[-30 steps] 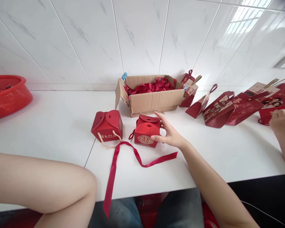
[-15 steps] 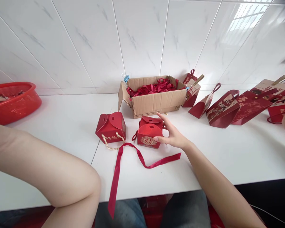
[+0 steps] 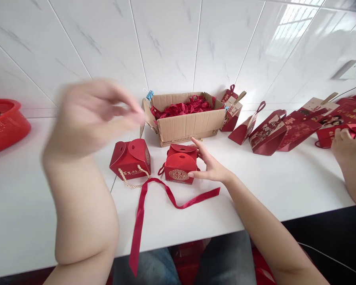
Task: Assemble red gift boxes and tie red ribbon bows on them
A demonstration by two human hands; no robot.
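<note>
My left hand (image 3: pixel 97 114) is in the air at the left, blurred by motion. Its thumb and fingertips come together in a pinch; anything between them is too smeared to make out. My right hand (image 3: pixel 209 164) holds a small red gift box (image 3: pixel 179 168) by its right side, the thumb on the front face and the fingers at the side and back. The box's rounded top flaps stand partly raised. To its left sits another red gift box (image 3: pixel 130 160) with a twisted cord handle. A long red ribbon (image 3: pixel 178 204) lies in front of both, one end hanging over the table edge.
Behind stands a cardboard box (image 3: pixel 189 124) full of red ribbons. Several red triangular gift boxes (image 3: pixel 268 134) line the wall at the right. A red plastic basket (image 3: pixel 8 126) is at the far left. Another person's hand (image 3: pixel 350 148) works at the right edge.
My left hand has come into view from the left, swinging toward the middle above the table. My right hand stays at the small red gift box. The view has shifted slightly right.
</note>
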